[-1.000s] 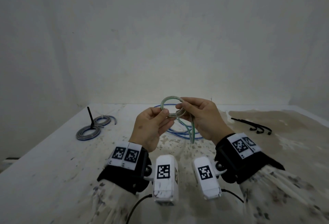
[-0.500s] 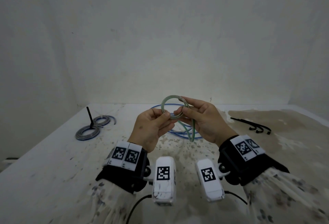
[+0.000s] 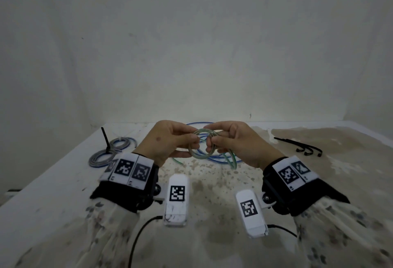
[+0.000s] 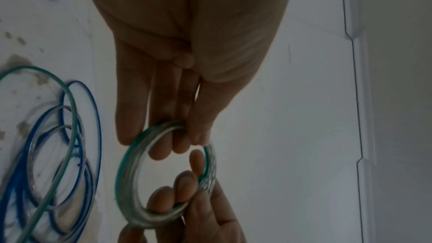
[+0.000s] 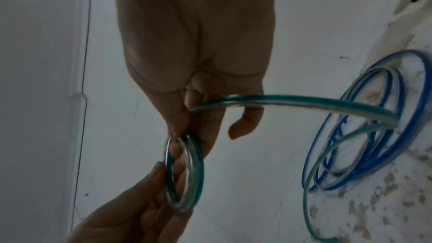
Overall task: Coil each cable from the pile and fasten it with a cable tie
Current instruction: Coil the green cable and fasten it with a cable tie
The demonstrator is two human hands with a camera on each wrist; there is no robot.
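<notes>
Both hands are up above the surface (image 3: 63, 182), holding a small coil of green cable (image 3: 203, 147) between them. The left hand (image 3: 168, 142) pinches the coil's left side with thumb over fingers, and the right hand (image 3: 238, 142) pinches its right side the same way. From the head view the coil looks like a tidy ring with a loose tail (image 3: 230, 160) dropping from the right hand toward the surface. The left wrist view shows more of the grip: the left fingers (image 4: 158, 128) lie behind the ring's upper arc while the right hand's fingertips (image 4: 184, 189) hook through from below, and the ring is made of several turns stacked together. The right wrist view gives the ring almost edge-on and shows what the other two hide, that the tail (image 5: 292, 103) passes across the right fingers and curves away to the right before sweeping down in a wide loop on the surface. Beneath and beyond the hands lies a loose pile of blue cable (image 3: 212, 157), its loops overlapping the green tail. Far to the left sit two coiled grey cables (image 3: 110, 150), with a black cable tie (image 3: 105, 139) sticking upright between them. Off to the right, well apart from everything else, a few spare black cable ties (image 3: 302, 147) lie on the stained part of the surface.
</notes>
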